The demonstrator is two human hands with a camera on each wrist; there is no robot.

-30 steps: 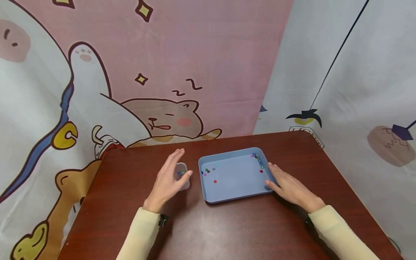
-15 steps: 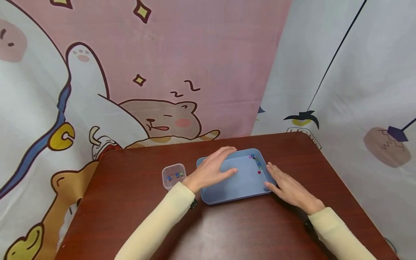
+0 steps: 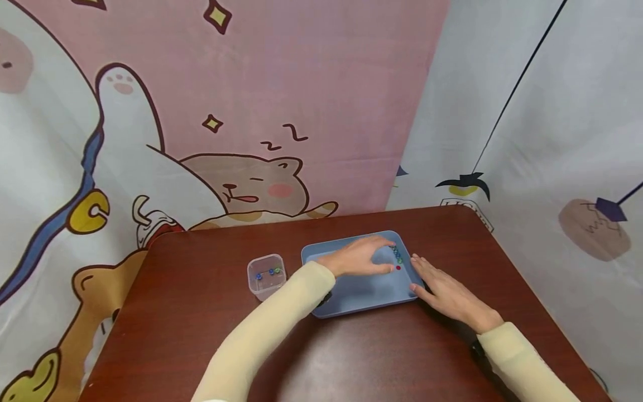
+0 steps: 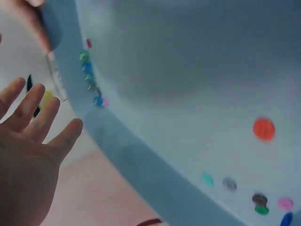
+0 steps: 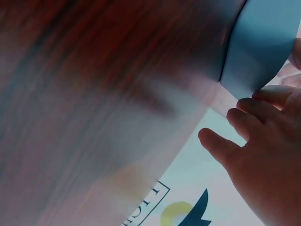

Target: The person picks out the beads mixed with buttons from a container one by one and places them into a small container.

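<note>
A pale blue tray (image 3: 346, 301) lies on the table. Over it reaches my left hand (image 3: 358, 258), its fingers spread toward a row of glass marbles (image 4: 87, 68) along the right end; nothing shows in its grasp. Beside the marbles lies a small red disc (image 3: 398, 268). My right hand (image 3: 447, 289) rests with extended fingers against the tray's right side. In the left wrist view, an orange-red disc (image 4: 264, 129) and several other coloured discs (image 4: 229, 184) lie on the tray floor; in the head view my left arm and hand hide them.
Left of the tray, a clear plastic box (image 3: 263, 290) holds a few marbles (image 3: 272, 271). The dark wooden table (image 3: 382, 357) borders a printed cloth backdrop (image 3: 321, 84) at the back and sides.
My left hand has moved right from above the clear box, across the tray, to near the marble row. My right hand has stayed at the tray's right side.
</note>
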